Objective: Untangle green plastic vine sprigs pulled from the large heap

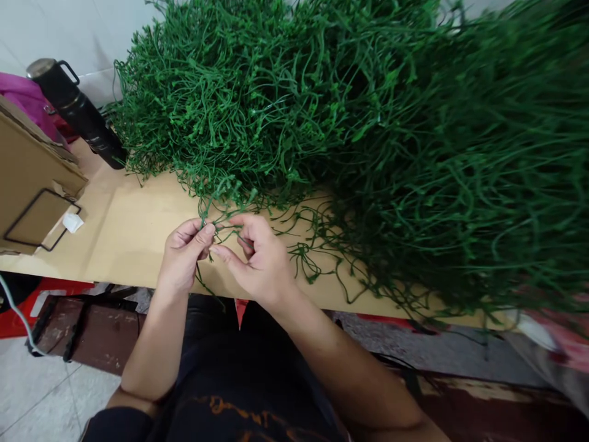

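My left hand (184, 252) pinches thin green artificial plant stems (224, 189) between thumb and fingers. One dark stem end hangs below that hand, over the table's front edge. My right hand (263, 261) is close beside it on the right, thumb and index finger apart around the loose stem ends. Whether its curled fingers touch a stem I cannot tell. Right of this hand, a loose tangle of dark green stems (306, 255) lies on the table (133, 209). Behind both hands rises a large heap of the same green artificial stems (257, 92).
A black flask (76, 110) stands at the back left by the heap. Cardboard (32, 172) with a black wire frame (43, 191) and a white scrap (72, 222) is at the far left. A brown bench (103, 334) sits below the table.
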